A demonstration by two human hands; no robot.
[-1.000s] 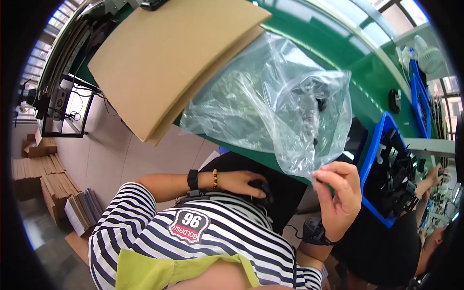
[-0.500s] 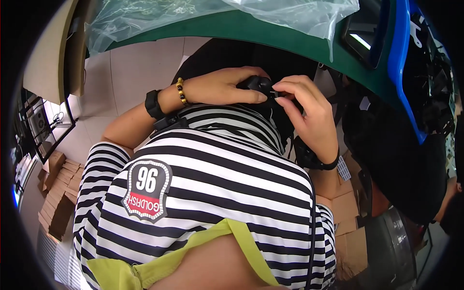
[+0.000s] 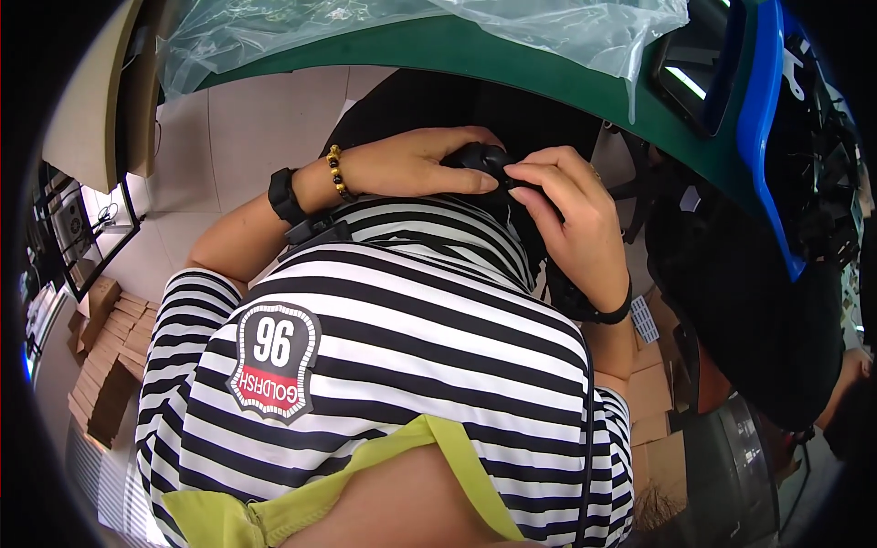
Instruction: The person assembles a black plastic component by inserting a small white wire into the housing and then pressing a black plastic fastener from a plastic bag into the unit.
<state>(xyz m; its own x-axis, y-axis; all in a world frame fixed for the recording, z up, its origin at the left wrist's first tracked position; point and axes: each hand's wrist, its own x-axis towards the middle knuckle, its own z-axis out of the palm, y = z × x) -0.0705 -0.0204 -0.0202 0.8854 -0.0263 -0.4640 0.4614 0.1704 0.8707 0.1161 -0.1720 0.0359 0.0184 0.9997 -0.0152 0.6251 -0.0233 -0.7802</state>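
Note:
My left hand is wrapped around a small black rounded object, its thumb lying along the near side. The object is held above my lap; its lower part is hidden, so its exact kind cannot be told. My right hand meets it from the right, thumb and forefinger pinched together at its edge. Whatever sits between those fingertips is too small and covered to name.
Ahead lies a green tabletop with clear plastic bags on it. A blue-rimmed bin of black parts stands at the right. Cardboard pieces are stacked at lower left. Another person's arm shows at the far right.
My right fingertips have moved slightly left, closer against the black object. The small light-coloured piece seen between them before is now hidden. My left hand keeps its hold.

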